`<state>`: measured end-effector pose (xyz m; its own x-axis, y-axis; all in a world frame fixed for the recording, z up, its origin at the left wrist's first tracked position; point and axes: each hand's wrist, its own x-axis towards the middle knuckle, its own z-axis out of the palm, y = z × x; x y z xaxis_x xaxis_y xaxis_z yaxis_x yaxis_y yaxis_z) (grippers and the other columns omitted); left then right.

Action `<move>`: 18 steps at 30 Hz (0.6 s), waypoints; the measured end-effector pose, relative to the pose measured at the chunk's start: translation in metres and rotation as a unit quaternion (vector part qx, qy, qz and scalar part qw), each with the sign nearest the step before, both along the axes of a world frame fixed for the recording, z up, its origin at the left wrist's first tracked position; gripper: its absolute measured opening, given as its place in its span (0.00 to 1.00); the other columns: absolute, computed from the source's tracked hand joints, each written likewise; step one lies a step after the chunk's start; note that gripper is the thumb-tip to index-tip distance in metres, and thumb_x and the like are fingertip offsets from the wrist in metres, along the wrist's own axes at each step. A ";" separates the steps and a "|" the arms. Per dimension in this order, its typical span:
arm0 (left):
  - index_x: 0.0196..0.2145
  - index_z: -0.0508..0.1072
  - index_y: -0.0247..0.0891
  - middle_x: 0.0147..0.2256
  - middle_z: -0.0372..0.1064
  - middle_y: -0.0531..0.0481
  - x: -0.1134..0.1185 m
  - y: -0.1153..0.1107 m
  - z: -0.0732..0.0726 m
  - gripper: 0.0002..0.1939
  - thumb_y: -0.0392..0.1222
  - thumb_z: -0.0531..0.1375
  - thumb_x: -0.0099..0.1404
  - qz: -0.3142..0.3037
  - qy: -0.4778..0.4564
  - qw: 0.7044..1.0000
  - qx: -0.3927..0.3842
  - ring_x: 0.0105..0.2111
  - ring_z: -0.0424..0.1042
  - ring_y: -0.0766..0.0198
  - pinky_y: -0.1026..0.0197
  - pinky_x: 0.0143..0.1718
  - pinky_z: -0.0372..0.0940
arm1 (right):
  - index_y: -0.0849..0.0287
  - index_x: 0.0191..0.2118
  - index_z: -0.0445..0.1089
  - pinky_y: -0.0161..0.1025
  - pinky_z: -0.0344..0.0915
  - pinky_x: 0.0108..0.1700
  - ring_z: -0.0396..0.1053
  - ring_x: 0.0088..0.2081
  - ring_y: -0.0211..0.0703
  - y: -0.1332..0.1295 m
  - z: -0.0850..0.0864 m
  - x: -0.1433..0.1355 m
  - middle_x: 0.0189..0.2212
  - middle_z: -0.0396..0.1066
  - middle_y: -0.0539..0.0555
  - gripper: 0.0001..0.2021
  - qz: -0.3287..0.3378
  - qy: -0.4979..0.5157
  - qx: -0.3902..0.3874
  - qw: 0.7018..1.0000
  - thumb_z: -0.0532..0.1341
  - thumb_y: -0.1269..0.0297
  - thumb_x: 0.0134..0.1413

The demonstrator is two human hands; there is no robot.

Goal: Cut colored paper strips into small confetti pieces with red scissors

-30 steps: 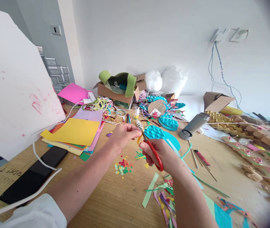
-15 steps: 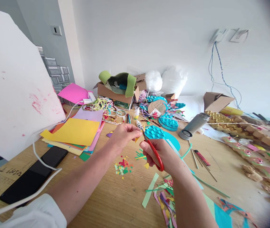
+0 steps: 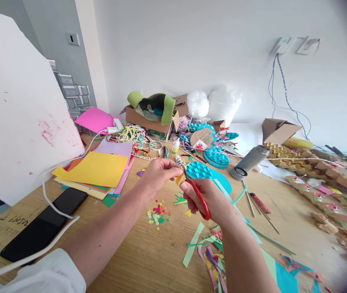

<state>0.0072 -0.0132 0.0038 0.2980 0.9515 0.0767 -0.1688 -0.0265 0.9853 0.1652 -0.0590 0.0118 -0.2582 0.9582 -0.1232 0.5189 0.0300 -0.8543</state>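
Note:
My left hand pinches a small piece of yellow paper between thumb and fingertips. Red-handled scissors are in my right hand, their blades pointing up and left against the yellow paper. How far the blades are apart is too small to tell. Just behind the blades is a small white glue bottle. Below my hands lie a cluster of coloured paper dots and some thin green paper strips. A blue scaled paper disc lies beyond my right hand.
Stacked coloured paper and a black phone with a white cable lie left. To the right are a metal flask, wooden sticks and egg cartons. Paper scraps lie in front, a cardboard box behind.
More of the yellow paper shows below my left fingertips, between them and the blades. Both hands are in nearly the same place.

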 end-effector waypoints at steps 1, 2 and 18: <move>0.21 0.72 0.35 0.21 0.65 0.54 0.000 0.000 0.000 0.06 0.41 0.63 0.48 0.002 -0.001 1.000 -0.001 0.25 0.62 0.69 0.63 0.31 0.57 | 0.59 0.23 0.64 0.31 0.56 0.18 0.63 0.16 0.35 0.000 0.000 0.000 0.14 0.66 0.49 0.23 0.000 0.002 0.000 1.000 0.59 0.41 0.53; 0.21 0.72 0.35 0.21 0.65 0.54 0.000 0.000 0.000 0.06 0.41 0.63 0.48 0.004 -0.003 1.000 -0.001 0.25 0.62 0.69 0.63 0.31 0.57 | 0.59 0.23 0.64 0.31 0.55 0.17 0.63 0.16 0.35 0.000 0.000 0.000 0.14 0.66 0.49 0.24 0.000 0.003 -0.001 1.000 0.59 0.41 0.53; 0.23 0.74 0.34 0.26 0.69 0.52 -0.002 0.001 0.001 0.07 0.40 0.65 0.45 -0.022 -0.025 0.999 -0.030 0.23 0.63 0.71 0.63 0.28 0.58 | 0.59 0.22 0.64 0.31 0.56 0.18 0.63 0.15 0.35 0.000 0.002 -0.001 0.13 0.66 0.49 0.25 -0.006 -0.001 -0.006 1.000 0.58 0.38 0.51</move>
<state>0.0057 -0.0124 0.0044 0.3366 0.9410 0.0347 -0.2169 0.0416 0.9753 0.1647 -0.0593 0.0138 -0.2455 0.9598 -0.1362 0.5214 0.0123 -0.8532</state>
